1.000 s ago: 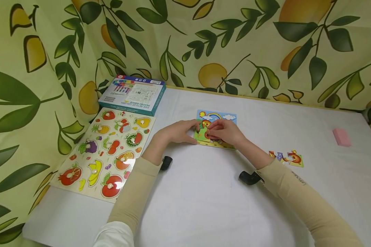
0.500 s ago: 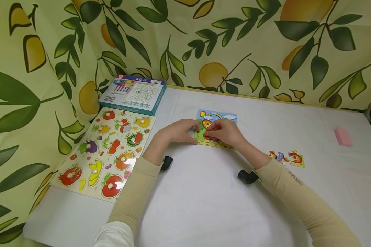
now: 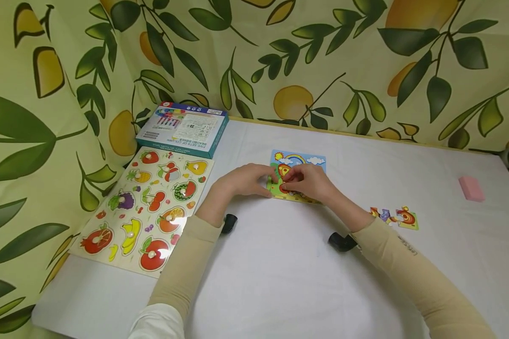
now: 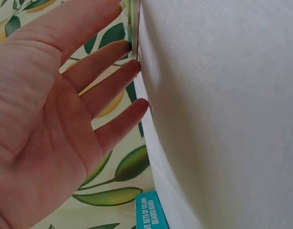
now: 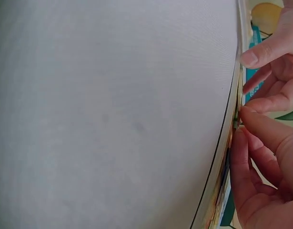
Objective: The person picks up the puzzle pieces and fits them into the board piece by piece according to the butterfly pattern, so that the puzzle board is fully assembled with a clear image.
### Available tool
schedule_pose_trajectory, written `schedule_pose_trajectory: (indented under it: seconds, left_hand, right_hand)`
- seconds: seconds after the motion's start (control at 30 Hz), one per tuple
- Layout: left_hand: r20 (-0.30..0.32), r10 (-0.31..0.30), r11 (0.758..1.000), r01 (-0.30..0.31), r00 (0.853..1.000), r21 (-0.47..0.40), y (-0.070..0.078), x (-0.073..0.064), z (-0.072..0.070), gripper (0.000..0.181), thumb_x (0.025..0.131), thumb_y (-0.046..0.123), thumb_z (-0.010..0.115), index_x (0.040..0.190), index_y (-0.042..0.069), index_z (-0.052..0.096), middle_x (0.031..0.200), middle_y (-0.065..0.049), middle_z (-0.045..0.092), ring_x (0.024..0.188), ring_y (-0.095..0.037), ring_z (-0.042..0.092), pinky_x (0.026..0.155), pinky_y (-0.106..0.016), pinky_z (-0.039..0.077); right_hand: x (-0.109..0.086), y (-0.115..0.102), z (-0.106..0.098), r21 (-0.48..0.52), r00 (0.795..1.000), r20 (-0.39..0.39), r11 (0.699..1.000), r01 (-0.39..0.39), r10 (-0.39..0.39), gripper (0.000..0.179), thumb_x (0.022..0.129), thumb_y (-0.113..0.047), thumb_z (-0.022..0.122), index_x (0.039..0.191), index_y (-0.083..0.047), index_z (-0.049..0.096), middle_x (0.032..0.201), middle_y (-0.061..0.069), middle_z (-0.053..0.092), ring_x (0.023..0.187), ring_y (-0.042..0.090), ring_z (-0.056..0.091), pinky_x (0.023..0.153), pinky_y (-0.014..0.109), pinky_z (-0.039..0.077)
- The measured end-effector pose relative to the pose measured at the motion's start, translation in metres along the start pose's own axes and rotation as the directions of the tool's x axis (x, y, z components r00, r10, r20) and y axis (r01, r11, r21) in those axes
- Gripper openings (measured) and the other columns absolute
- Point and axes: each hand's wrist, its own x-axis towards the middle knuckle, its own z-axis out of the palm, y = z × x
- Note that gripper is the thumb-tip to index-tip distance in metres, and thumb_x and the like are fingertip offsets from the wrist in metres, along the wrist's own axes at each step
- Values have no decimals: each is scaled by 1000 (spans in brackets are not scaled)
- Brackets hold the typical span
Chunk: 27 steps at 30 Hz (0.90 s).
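Note:
A small jigsaw board [image 3: 309,157] with a sun, rainbow and bear picture lies on the table ahead of me. My right hand [image 3: 311,181] pinches a green-and-red puzzle piece [image 3: 276,189] at the board's left part. In the right wrist view, thumb and forefinger of the right hand [image 5: 265,167] meet low over the board, a bit of green between them. My left hand [image 3: 248,180] rests along the left edge, fingers spread and thumb near the front corner. The left wrist view shows the palm of that left hand [image 4: 51,109] holding nothing.
Several loose puzzle pieces [image 3: 407,218] lie right of the board, near my right forearm. A pink block [image 3: 472,188] sits farther right. On the left are a fruit peg puzzle [image 3: 142,162] and a cardboard box [image 3: 182,127]. A patterned curtain [image 3: 246,61] hangs behind the table.
The puzzle piece, raised and askew one second ago, now lies flatter in the board's left part. My right fingers have shifted slightly left and down with it. The left hand has hardly moved.

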Motion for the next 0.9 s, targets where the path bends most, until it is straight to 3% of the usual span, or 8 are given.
schedule_pose_trajectory:
  seconds: [0.17,0.33,0.47,0.77,0.9]
  left_hand:
    - [-4,-2,1000,2,1000,2,1,0,0,30,85,21,77,113,16,67,129,3,58,115,-16,50,104,-33,36]
    - [3,3,1000,-3,1000,-10,1,1,-1,29,87,19,76,114,14,68,140,-1,54,131,-18,44,110,-33,32]
    - [22,3,1000,-4,1000,25,2,1,-3,29,90,18,70,119,12,70,142,-4,53,135,-20,42,112,-33,29]
    - [153,-109,975,76,982,209,24,-7,-1,50,97,36,61,142,16,52,151,2,41,140,-22,35,114,-39,28]
    - [184,-163,964,117,969,237,27,-12,1,56,97,38,58,148,20,43,156,3,32,144,-22,28,116,-40,24]
  right_hand:
    - [-1,-1,-2,-23,1000,11,1000,6,-6,19,84,-22,79,94,-8,73,81,2,67,75,18,54,66,30,45]
    - [-2,0,-2,-26,1000,0,1000,1,-1,17,84,-22,79,93,-9,73,79,2,65,74,18,53,64,31,43]
    - [-2,-1,-1,-16,1000,-1,1000,-11,11,17,84,-22,79,94,-9,73,79,2,66,73,18,54,64,31,44]
    - [-4,0,1,-39,999,-32,999,24,-25,14,84,-18,79,90,-7,73,78,2,66,73,18,55,64,30,44]
    - [-4,1,1,-51,998,-36,998,45,-47,13,84,-17,78,91,-7,73,79,2,67,73,18,55,64,30,45]
